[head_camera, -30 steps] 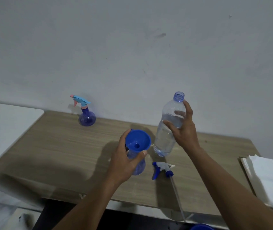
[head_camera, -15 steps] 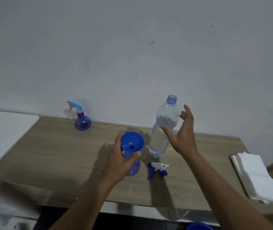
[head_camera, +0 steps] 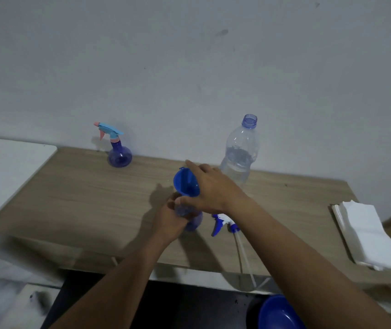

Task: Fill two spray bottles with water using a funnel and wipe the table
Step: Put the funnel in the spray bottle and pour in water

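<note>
The right hand point(head_camera: 210, 189) lies over the blue funnel point(head_camera: 186, 184) and its fingers are closed on the rim, with the thumb low at the funnel's near side. The funnel is tilted, its mouth turned to the left, and it is above the neck of the open spray bottle point(head_camera: 193, 220). The left hand point(head_camera: 173, 216) is wrapped around this bottle from the left side and clamps it; the bottle stands on the wooden table point(head_camera: 75, 200), near the front edge, and most of its round body is hidden by the fingers. If the funnel's tip is inside the neck or just out of it, this cannot be seen, because both hands cover the place. Just to the right of the bottle lies its spray head point(head_camera: 223, 223), white and blue, on its side, and its thin tube runs toward the front edge of the table. Behind the right hand stands a clear water bottle point(head_camera: 240, 153) without cap, upright, with water in the lower part. At the back left, close to the wall point(head_camera: 189, 67), the second spray bottle point(head_camera: 117, 148) stands upright with its light blue and pink head screwed on. A stack of white napkins point(head_camera: 365, 233) lies at the right end of the table, well apart from the hands
</note>
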`<state>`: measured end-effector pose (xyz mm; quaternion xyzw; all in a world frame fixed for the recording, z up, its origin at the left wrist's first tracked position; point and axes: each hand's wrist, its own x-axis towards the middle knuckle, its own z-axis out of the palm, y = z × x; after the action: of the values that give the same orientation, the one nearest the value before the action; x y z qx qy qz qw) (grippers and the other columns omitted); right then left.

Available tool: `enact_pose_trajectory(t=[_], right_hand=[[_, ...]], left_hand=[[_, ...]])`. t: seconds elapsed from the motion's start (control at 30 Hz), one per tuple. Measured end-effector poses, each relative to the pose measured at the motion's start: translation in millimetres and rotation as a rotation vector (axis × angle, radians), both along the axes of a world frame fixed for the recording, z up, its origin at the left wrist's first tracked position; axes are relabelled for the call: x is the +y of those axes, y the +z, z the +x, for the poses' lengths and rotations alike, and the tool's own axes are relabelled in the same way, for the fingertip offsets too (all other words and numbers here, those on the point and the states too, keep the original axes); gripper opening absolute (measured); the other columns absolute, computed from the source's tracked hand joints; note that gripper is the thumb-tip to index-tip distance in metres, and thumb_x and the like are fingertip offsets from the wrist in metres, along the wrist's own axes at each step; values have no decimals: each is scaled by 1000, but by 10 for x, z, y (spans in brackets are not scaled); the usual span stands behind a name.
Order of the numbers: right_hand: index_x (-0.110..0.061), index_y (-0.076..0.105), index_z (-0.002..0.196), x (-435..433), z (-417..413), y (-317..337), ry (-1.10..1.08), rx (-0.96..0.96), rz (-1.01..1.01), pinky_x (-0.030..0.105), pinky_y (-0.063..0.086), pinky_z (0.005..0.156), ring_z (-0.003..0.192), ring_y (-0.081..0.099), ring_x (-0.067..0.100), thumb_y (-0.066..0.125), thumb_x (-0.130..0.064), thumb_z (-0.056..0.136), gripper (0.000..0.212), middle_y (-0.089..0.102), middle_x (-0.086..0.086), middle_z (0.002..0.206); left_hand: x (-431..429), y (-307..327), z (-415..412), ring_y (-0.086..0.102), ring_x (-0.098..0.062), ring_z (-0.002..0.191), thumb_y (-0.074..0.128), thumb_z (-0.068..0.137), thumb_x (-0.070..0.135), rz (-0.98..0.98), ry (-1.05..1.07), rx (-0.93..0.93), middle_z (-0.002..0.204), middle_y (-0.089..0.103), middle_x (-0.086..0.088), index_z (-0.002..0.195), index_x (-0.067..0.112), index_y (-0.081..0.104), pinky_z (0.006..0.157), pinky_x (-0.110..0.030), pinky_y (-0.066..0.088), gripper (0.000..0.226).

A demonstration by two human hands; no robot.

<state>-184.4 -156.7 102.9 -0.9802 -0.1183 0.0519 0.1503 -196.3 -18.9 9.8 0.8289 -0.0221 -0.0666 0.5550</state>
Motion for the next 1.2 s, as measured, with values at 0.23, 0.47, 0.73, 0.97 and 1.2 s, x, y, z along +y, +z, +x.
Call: enact_pose_trajectory(t=[0.23,0.47,0.73,0.97,1.2], right_hand=[[-32,27,153,-72,132,32,-10,122,56,43,49,100,123,52,25,76,-65,68,103,49,3,135],[-25,25,156,-17,120,176,0,44,-3,38,49,94,120,55,26,71,-62,78,97,52,6,137],[-39,38,139,51,109,337,34,150,-121,40,52,84,100,54,27,71,-57,75,75,42,4,121],[-44,29,143,-103,152,507,-32,210,159,31,46,73,86,53,8,75,-35,74,83,45,2,108],[-30,55,116,-66,345,-20,-199,77,400,24,45,67,89,58,14,84,-30,66,58,52,0,114]], left_hand=[[36,-80,25,61,2,82,77,79,5,-20,25,53,86,62,18,107,29,56,60,-2,43,42],[26,-101,71,65,-7,86,77,81,7,-48,24,101,94,65,12,109,19,59,60,-6,46,36],[68,-139,68,62,0,89,82,77,25,-35,3,127,103,67,12,115,28,57,64,-8,45,46],[273,-161,39,66,-11,100,81,77,20,9,29,39,107,70,8,123,25,62,74,-15,46,49],[382,-131,-9,59,11,90,81,78,19,29,45,-14,103,68,15,122,28,61,68,2,39,49]])
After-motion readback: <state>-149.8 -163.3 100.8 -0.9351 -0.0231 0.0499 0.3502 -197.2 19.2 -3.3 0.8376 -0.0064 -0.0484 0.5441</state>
